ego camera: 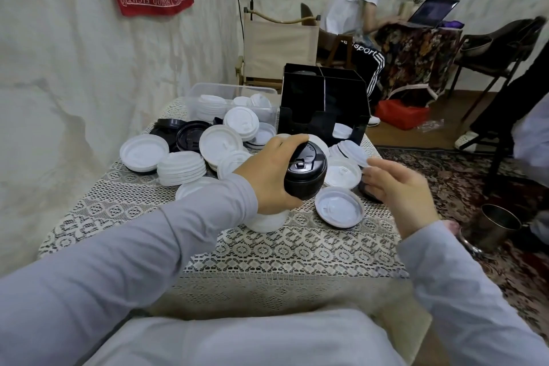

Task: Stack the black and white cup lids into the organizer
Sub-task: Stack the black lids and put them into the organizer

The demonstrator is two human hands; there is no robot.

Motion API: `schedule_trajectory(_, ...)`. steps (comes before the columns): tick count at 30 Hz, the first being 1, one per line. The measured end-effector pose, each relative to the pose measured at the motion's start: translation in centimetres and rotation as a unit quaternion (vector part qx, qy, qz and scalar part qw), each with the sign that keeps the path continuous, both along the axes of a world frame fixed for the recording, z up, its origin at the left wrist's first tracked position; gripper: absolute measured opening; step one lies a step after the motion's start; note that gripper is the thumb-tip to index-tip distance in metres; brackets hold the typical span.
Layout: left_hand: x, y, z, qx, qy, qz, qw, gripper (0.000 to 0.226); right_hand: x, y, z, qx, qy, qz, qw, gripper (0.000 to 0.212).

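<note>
Black lids [306, 171], tilted stack, gripped in left hand [267, 175]; organizer [300, 98] directly beyond, near. Right hand [398, 187] loose, apparently empty, alongside.

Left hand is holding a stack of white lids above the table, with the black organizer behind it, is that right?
Not quite. The stack that the left hand grips is black lids, not white, as the head view shows. The rest holds: it is above the table, with the black organizer behind it.
</note>
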State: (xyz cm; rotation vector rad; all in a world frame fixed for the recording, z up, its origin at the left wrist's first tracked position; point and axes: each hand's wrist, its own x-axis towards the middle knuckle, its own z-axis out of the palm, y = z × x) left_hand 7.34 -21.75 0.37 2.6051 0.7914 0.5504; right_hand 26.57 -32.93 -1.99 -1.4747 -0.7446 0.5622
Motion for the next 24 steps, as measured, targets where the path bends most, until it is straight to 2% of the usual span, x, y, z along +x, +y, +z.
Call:
schedule_trajectory(2,0.0,0.1,-0.1,-0.005,0.005,0.006,1.0,0.1,2.3,0.1,-1.2,-0.099,-0.188,-0.073,0.974,0.021)
schedule_trajectory(3,0.0,0.1,-0.2,-0.007,0.008,0.009,1.0,0.1,3.5,0.2,-1.9,-0.145,-0.245,-0.108,0.953,0.023)
schedule_trajectory(5,0.1,0.1,-0.2,-0.011,0.012,0.012,1.0,0.101,5.4,0.5,-2.9,-0.217,-0.287,-0.155,0.92,0.029)
schedule_trajectory(10,0.2,0.0,-0.3,-0.011,0.02,0.009,1.0,0.101,7.5,1.7,-4.0,-0.326,-0.296,-0.145,0.886,0.044)
schedule_trajectory(15,0.1,-0.2,-0.4,-0.017,0.038,0.004,0.999,0.1,8.3,2.8,-4.2,-0.371,-0.28,-0.142,0.874,0.041)
schedule_trajectory(18,0.0,-0.3,-0.5,-0.022,0.042,0.003,0.999,0.101,8.2,2.9,-3.9,-0.373,-0.27,-0.142,0.876,0.032)
schedule_trajectory(22,-0.1,-0.1,-0.4,-0.021,0.039,0.004,0.999,0.102,7.8,2.1,-3.4,-0.349,-0.262,-0.168,0.884,0.011)
schedule_trajectory(24,-0.2,-0.1,-0.4,-0.02,0.038,0.003,0.999,0.103,7.5,1.5,-3.1,-0.308,-0.258,-0.2,0.894,0.013)
